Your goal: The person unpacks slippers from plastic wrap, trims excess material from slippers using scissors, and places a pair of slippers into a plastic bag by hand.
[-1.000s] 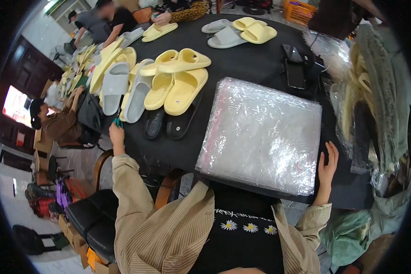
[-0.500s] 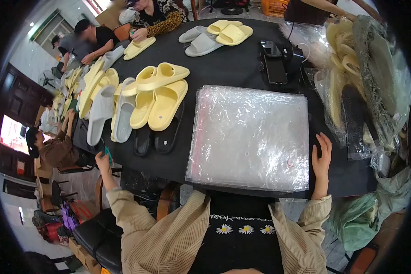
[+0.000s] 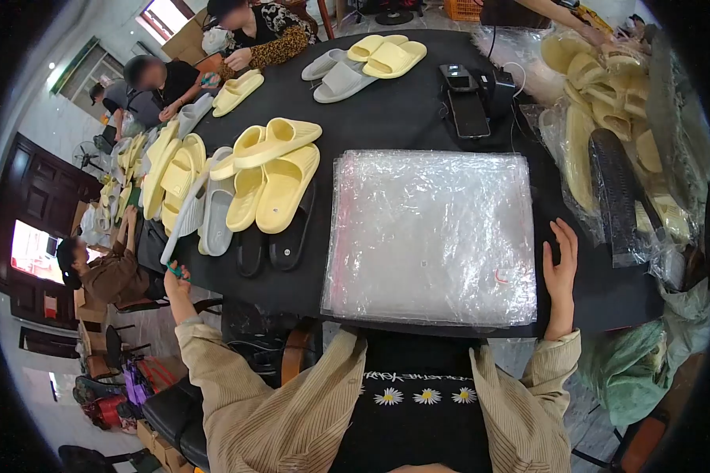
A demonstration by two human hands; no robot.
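At the table's left edge my left hand (image 3: 178, 282) is closed round a small green thing (image 3: 177, 271), just below the tip of a tilted grey slipper (image 3: 183, 219). My right hand (image 3: 561, 258) rests on the black table (image 3: 402, 118) with fingers apart and nothing in it, beside the right edge of a stack of clear plastic bags (image 3: 434, 236). Left of the stack, yellow slippers (image 3: 286, 189) lie on top of black slippers (image 3: 250, 251). Another grey slipper (image 3: 216, 217) lies next to them.
Phones (image 3: 468, 115) lie behind the bags. Grey and yellow slippers (image 3: 343, 81) sit at the back. Bagged slippers (image 3: 607, 102) are heaped at the right. People (image 3: 245, 39) sit along the far left side. A green sack (image 3: 627, 378) hangs at the lower right.
The camera view has shifted, so the table and hands sit differently in it. The grey slipper nearest my left hand, flat before, is now tilted up on its side. My right hand stays beside the bags.
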